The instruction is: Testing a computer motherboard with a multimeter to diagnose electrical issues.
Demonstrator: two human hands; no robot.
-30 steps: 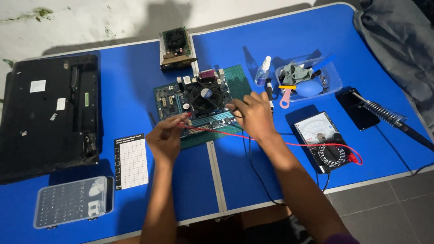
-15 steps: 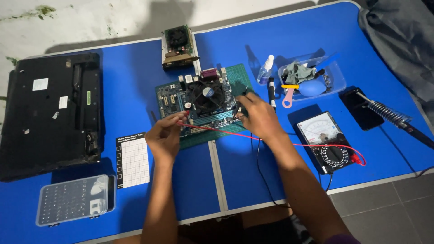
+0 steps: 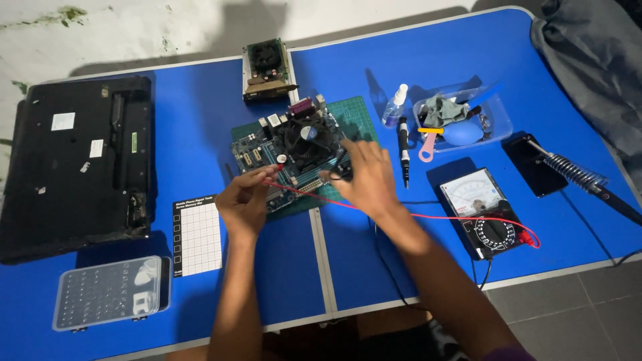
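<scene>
A computer motherboard (image 3: 294,157) with a black fan cooler lies on a green cutting mat (image 3: 354,113) in the middle of the blue table (image 3: 200,120). My left hand (image 3: 244,200) pinches a red test probe (image 3: 271,168) against the board's front edge. My right hand (image 3: 361,175) holds a black probe at the board's right side. A red lead runs from my hands to the analogue multimeter (image 3: 485,210) on the right.
An opened black laptop base (image 3: 73,164) lies far left, a clear screw box (image 3: 107,292) and a white grid mat (image 3: 196,234) near the front. A graphics card (image 3: 266,67), spray bottle (image 3: 396,105), screwdriver (image 3: 403,150), plastic tray (image 3: 461,117), soldering iron (image 3: 575,175) and phone (image 3: 531,164) sit behind and right.
Both hands have stayed on the motherboard with the probes, shifting only slightly; the view has moved a little.
</scene>
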